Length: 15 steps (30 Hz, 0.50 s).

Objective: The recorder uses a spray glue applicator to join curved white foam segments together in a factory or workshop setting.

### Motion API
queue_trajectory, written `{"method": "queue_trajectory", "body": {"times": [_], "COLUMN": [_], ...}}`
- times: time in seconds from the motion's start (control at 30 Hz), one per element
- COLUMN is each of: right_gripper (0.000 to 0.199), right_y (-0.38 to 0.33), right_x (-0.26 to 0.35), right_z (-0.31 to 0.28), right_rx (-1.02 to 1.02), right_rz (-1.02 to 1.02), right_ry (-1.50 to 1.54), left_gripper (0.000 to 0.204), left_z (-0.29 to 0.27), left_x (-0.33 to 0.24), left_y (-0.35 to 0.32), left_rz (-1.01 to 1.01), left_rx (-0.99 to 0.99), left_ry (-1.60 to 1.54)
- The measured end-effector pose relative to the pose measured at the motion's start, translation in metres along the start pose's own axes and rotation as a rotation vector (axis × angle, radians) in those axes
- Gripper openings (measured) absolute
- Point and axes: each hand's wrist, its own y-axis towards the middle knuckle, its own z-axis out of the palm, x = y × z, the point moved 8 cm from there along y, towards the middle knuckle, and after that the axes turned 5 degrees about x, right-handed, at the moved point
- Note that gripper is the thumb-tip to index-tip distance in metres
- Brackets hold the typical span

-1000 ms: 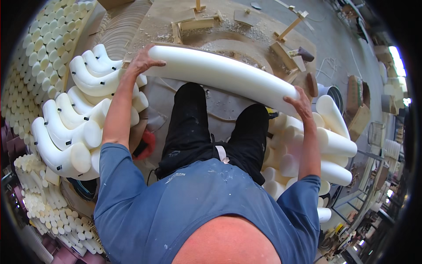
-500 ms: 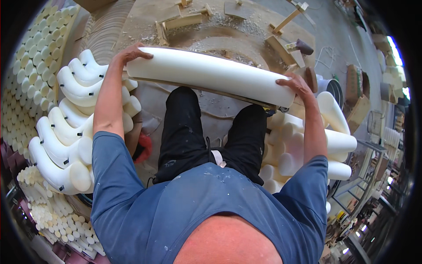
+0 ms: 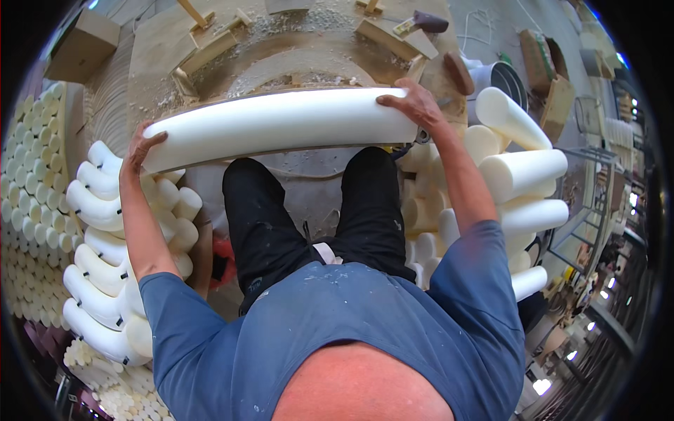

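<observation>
A long, white foam cylinder lies crosswise before me at the near edge of the wooden work board, above my knees. My left hand grips its left end, thumb on top. Around its right end my right hand is closed, the thumb pressed on the upper face. The fingers beneath both ends are partly hidden. A thin dark edge shows along the near underside of the cylinder. Just below my right hand sits a small metal fitting.
Wooden blocks and foam crumbs cover the board. Bent white foam tubes are stacked at left, straight white cylinders at right. A cardboard box stands far left; a round metal duct lies beyond the right pile.
The view has shifted to the right. The cylinder, still in both hands, has tipped so its left end is now lower in view and its right end higher.
</observation>
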Motion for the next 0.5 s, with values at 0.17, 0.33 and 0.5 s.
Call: {"method": "queue_trajectory", "body": {"times": [0.17,0.33,0.5], "right_gripper": [0.088,0.08,0.058], "right_y": [-0.005,-0.004,-0.034], "right_x": [0.0,0.0,0.028], "right_z": [0.016,0.032,0.018], "right_rx": [0.061,-0.12,-0.521], "right_rz": [-0.067,-0.003,-0.448], "right_ry": [0.075,-0.004,-0.249], "left_gripper": [0.08,0.079,0.084], "left_z": [-0.014,-0.022,0.002], "left_x": [-0.001,-0.002,-0.017], "left_y": [-0.001,-0.007,-0.011], "left_rz": [-0.013,-0.049,-0.035], "left_rx": [-0.002,-0.042,-0.037], "left_ry": [0.112,0.111,0.111]}}
